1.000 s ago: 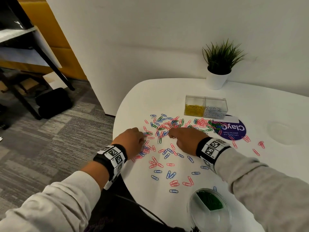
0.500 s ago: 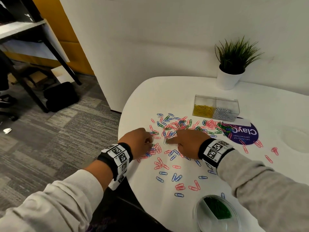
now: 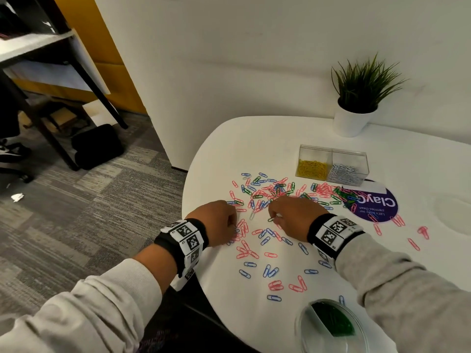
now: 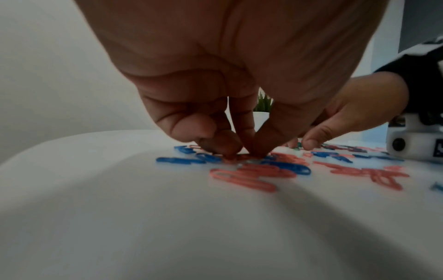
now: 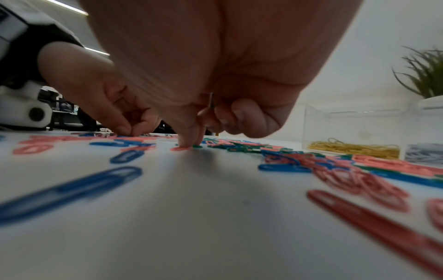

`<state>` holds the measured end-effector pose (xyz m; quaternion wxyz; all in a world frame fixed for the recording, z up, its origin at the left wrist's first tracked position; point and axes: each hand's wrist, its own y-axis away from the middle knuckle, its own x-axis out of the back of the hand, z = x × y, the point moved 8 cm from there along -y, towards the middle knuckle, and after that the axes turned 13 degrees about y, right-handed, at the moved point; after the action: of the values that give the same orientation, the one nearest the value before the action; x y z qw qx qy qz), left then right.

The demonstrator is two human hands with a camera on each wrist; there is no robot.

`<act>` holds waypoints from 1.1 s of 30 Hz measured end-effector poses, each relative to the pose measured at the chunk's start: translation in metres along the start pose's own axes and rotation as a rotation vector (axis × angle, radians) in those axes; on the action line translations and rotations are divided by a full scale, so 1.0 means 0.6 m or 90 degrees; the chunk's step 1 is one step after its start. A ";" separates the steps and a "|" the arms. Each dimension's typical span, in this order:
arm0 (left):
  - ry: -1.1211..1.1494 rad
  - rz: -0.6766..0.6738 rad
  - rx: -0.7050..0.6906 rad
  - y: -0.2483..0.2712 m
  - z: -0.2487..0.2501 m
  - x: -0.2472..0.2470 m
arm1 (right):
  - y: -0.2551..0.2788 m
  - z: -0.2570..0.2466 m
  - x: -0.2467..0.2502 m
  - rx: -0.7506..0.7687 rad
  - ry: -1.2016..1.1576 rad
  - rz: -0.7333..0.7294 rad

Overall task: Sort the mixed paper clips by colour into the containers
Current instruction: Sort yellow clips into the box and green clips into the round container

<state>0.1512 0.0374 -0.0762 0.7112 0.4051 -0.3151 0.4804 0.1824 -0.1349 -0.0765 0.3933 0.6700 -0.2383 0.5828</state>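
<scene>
Both hands are down in the mess of paper clips [image 3: 267, 197] spread across the white table [image 3: 229, 149]. Left hand [image 3: 216, 222] has fingertips curled in, pinching at a red clip [image 4: 239, 157] at about 9 o'clock of the pile, though it's too blurry to say if it's off the table. Right hand [image 3: 293, 215] is curled with a green clip [image 3: 271, 219] tucked in the fingers, fingertips touching the table. Clear box [image 3: 334, 165] with yellow and silver clips sits at 1 o'clock, round green-clip tub [image 3: 331, 324] at 5 o'clock.

Pink, blue, green clips [image 3: 270, 197] on white table [image 3: 229, 149]; yellow, prob. silver ones in clear box [image 3: 332, 165].
</scene>
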 end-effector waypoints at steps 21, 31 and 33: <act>-0.057 0.067 0.056 -0.010 -0.018 0.010 | 0.008 0.011 -0.006 -0.057 -0.001 -0.039; -0.079 0.040 0.063 -0.015 -0.016 0.002 | 0.010 0.014 0.001 -0.086 0.009 -0.021; -0.112 0.029 0.060 -0.020 -0.011 0.001 | 0.014 0.011 0.008 -0.090 -0.002 -0.017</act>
<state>0.1632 0.0411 -0.0820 0.6495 0.4717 -0.3625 0.4734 0.1807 -0.1441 -0.0696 0.4472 0.6444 -0.2704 0.5583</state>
